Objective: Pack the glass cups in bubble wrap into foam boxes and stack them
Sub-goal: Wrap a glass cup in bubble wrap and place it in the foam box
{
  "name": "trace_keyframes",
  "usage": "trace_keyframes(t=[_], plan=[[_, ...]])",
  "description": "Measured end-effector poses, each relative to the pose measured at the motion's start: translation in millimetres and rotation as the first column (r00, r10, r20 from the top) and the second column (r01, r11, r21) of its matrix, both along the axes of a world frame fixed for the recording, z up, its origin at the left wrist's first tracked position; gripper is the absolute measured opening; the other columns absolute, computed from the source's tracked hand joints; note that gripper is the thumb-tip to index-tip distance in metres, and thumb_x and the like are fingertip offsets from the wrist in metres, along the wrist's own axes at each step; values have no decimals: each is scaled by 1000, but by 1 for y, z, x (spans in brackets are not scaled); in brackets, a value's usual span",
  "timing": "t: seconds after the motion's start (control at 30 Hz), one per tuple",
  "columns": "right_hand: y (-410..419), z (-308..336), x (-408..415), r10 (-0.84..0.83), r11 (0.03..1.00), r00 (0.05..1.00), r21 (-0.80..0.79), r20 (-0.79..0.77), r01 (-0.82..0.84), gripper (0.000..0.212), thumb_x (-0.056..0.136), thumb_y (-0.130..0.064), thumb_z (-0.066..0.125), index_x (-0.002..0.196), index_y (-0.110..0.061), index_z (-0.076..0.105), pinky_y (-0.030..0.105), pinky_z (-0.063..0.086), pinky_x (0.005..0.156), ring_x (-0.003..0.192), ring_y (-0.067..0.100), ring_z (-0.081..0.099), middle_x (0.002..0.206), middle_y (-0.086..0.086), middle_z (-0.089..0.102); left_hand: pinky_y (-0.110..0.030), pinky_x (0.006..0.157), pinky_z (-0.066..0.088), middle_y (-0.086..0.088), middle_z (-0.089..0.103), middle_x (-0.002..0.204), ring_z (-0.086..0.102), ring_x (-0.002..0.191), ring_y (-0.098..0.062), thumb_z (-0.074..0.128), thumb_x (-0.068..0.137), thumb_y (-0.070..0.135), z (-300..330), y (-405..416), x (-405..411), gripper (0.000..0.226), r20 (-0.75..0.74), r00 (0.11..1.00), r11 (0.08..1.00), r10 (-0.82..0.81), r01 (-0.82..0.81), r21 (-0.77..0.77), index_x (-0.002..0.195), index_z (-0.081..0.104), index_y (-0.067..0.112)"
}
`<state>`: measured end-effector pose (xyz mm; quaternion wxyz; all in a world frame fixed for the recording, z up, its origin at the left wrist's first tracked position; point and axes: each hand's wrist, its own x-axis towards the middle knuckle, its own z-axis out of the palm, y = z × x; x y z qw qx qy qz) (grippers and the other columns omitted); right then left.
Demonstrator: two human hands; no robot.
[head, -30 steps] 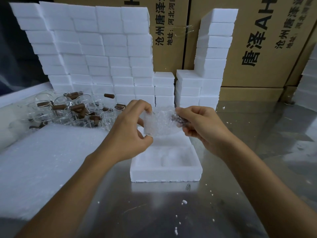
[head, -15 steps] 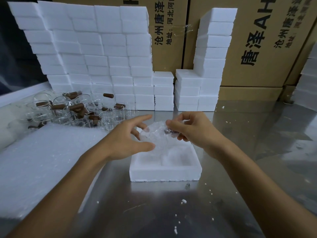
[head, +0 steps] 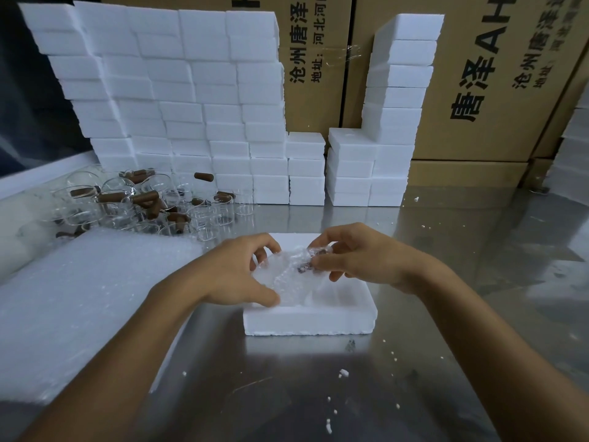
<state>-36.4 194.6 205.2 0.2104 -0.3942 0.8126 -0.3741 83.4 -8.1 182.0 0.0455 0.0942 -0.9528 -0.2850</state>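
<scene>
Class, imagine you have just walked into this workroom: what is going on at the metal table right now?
A person is packing glassware. Both hands, the left hand and the right hand, hold a clear bubble-wrapped glass cup and lower it into an open white foam box on the shiny metal table. Unwrapped clear glass cups with brown handles lie heaped at the back left, beside a white bubble-wrap sheet. Closed white foam boxes stand stacked against brown cardboard cartons.
</scene>
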Motion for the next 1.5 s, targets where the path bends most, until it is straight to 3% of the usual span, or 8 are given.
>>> trace_keyframes(t=[0.1,0.2,0.23,0.37,0.53,0.73,1.0,1.5], plan=[[1,1,-1,15,999,1000,30,7,-15,17,93,-30,67,109,-22,70,15,49,68,83,13,71,95,-4,76,-20,69,48,15,54,106,57,92,-5,88,62,37,-1,1,-1,69,-4,1000,1000,8,-8,-25,120,51,41],[1,-1,-3,11,996,1000,93,29,-14,18,93,-31,68,108,-22,70,30,54,89,86,15,71,97,-3,76,-17,67,47,16,55,105,57,91,-4,85,60,37,-2,2,-2,69,-18,1000,998,17,-18,-55,121,53,40],[2,-1,-4,3,993,999,122,32,-6,16,92,-32,69,107,-24,70,29,54,89,84,13,69,96,-4,76,-15,67,46,17,54,105,57,91,-2,85,60,37,-2,3,-2,69,-16,1000,998,15,-16,-67,122,53,40],[4,-2,-5,-41,975,999,219,33,33,12,90,-36,69,101,-32,67,22,41,55,81,7,67,90,-11,76,-18,74,46,18,53,113,55,95,1,82,66,40,-1,3,-2,73,16,1000,996,-8,9,-94,131,51,40],[1,-7,-6,-80,975,997,210,16,75,11,89,-33,70,99,-32,67,24,43,60,75,4,69,83,-12,74,-25,84,45,20,51,115,52,101,4,80,72,52,1,1,0,71,34,999,998,-24,26,-60,135,50,40],[0,-18,-11,-105,985,994,133,-39,109,7,88,-27,72,93,-28,69,19,36,52,60,2,61,64,-9,68,-18,74,41,22,51,113,52,97,7,79,72,53,-4,0,-3,69,-30,999,999,19,-20,-37,134,54,38],[-2,-24,-14,-84,989,991,115,-101,96,8,90,-22,70,92,-29,66,7,33,39,42,-3,52,58,-10,64,-10,69,39,26,53,110,52,96,9,85,62,58,-9,1,-5,74,-55,997,998,58,-57,12,127,58,38],[-3,-23,-12,-58,986,992,151,-116,75,7,90,-25,69,95,-29,65,13,40,51,57,4,59,81,-5,68,-24,85,42,24,51,117,52,107,1,86,67,49,-7,3,-2,69,-49,997,996,62,-59,61,129,57,39]])
